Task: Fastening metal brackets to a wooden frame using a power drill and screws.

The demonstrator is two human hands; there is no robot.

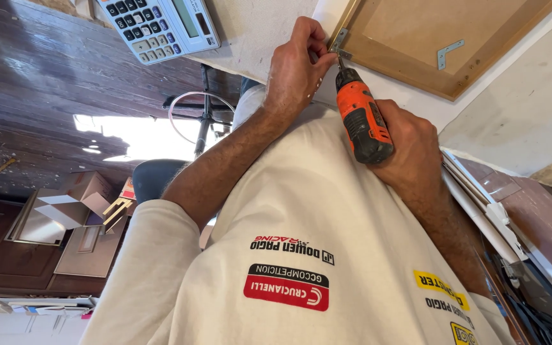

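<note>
Two hands work at the corner of a wooden frame point(442, 45) that lies on a white table point(256, 32). Only one view exists, from the head camera, and it looks down over the person's white shirt point(314, 243) with printed patches.

At this moment a screw is being driven into a small metal corner bracket point(338, 39) at the near corner of the frame. The right hand point(413, 150) is closed firmly around the handle of an orange and black power screwdriver point(362, 118); the fingers wrap the grip fully, with no gap to see. The tip of the tool points up into the bracket and seems to touch it, but the screw itself is too small to tell. The left hand point(295, 67) is beside the bracket, with its fingertips pressed together in a pinch at the edge of the bracket, as if it keeps the metal piece or the screw steady. I cannot tell which of the two it pinches.

A second bracket point(448, 52) of the same kind lies flat on the back panel of the frame, well apart from the hands.

My judgement is that the fastening of this corner is in progress and not finished. It asks for the tool to stay straight on the screw, and for the left fingers to stay away from the turning bit.

A grey calculator point(161, 25) rests on the table near the left hand. Below, on the dark wooden floor point(33, 83), a stool point(161, 176) and some cardboard boxes point(77, 198) are seen.
</note>
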